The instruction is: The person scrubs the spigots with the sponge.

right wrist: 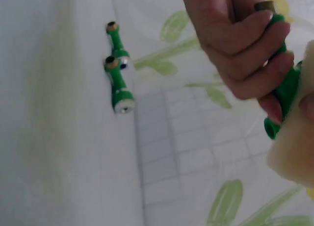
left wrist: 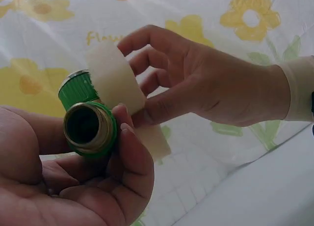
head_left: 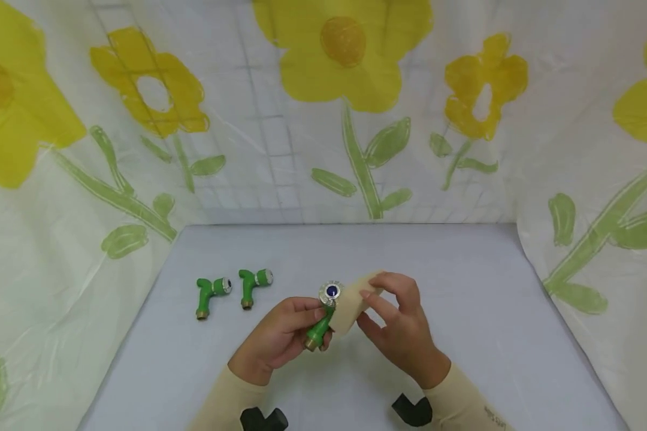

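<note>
Near the middle of the table, my left hand [head_left: 288, 332] grips a green Y-shaped valve [head_left: 318, 329] with a silver, blue-centred knob on one branch. Its open brass end [left wrist: 83, 128] faces the camera in the left wrist view. My right hand [head_left: 407, 329] pinches a cream sponge block [head_left: 350, 306] between thumb and fingers. The sponge lies against the valve's side, beside the knob. In the right wrist view, the sponge [right wrist: 294, 152] partly covers the valve, and the left hand's fingers [right wrist: 255, 54] wrap round its body.
Two similar green valves [head_left: 205, 298] [head_left: 251, 287] lie side by side on the white table [head_left: 453, 287], left of my hands. A white sheet [head_left: 302, 161] printed with yellow flowers hangs behind the table and along both sides.
</note>
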A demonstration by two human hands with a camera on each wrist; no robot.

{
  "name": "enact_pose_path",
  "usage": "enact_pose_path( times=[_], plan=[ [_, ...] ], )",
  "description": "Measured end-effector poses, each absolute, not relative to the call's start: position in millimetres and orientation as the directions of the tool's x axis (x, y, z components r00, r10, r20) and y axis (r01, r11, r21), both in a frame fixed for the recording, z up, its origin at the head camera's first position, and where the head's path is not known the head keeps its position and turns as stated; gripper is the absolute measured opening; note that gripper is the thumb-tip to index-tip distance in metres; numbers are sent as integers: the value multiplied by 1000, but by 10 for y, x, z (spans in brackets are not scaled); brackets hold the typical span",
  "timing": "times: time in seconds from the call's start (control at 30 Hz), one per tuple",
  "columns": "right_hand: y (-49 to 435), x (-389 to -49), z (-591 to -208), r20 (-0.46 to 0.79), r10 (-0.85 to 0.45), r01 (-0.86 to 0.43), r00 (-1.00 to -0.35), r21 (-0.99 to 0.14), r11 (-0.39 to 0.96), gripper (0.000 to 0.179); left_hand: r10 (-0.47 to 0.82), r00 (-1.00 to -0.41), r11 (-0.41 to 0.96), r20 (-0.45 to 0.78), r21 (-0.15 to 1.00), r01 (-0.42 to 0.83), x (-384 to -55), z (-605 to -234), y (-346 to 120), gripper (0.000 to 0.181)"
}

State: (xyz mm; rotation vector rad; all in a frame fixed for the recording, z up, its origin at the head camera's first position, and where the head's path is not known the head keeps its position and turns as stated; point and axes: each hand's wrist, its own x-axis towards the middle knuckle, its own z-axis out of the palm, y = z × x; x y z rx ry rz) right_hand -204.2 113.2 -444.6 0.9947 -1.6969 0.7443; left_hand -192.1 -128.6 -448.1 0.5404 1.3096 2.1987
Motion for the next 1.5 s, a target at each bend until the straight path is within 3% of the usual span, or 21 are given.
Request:
enact_pose_path(
  times=[0.17,0.23,0.37,0.53,0.6,0.7,0.8,0.93,1.07,1.2,1.3,1.5],
  plan=[
    [1061,-2006,-4459,935,-336,-910,-117,35,413,16,604,-796,-311,42,932,-187,-1944,-4493,-1300,29],
    [1069,-2013,-4464,927,-340,-912,-156,-2,411,19,603,-797,-269,29,948,-169,-1954,-4493,-1310,25],
    [1154,-2029,-4472,886,-292,-892,-361,-236,386,35,609,-792,-200,46,975,-97,-1975,-4484,-1329,20],
    [1179,-1988,-4405,708,-273,-756,-651,-636,155,58,509,-858,-53,64,998,43,-2000,-4465,-1302,29],
    [1168,-1969,-4368,613,-294,-647,-734,-762,27,61,459,-887,21,61,997,80,-1999,-4453,-1284,35],
    [1171,-1950,-4369,493,-364,-496,-790,-863,-92,55,409,-909,44,79,993,106,-2002,-4420,-1279,35],
    [1182,-1929,-4424,428,-431,-423,-794,-899,-112,51,378,-919,20,115,991,133,-2013,-4387,-1313,28],
    [1175,-1933,-4409,462,-424,-460,-779,-880,-115,53,439,-892,68,106,986,150,-2014,-4399,-1314,25],
    [1250,-1991,-4315,479,-468,-527,-742,-849,-34,55,511,-855,171,93,963,207,-1986,-4424,-1311,20],
    [1401,-2034,-4328,408,-577,-537,-708,-841,65,54,487,-864,179,127,954,241,-1993,-4421,-1401,26],
    [1473,-2047,-4391,385,-613,-532,-690,-844,69,53,477,-870,156,129,961,228,-2018,-4439,-1464,33],
    [1443,-2027,-4420,427,-631,-568,-647,-822,27,62,504,-861,63,73,991,121,-2046,-4528,-1478,30]
  ],
)
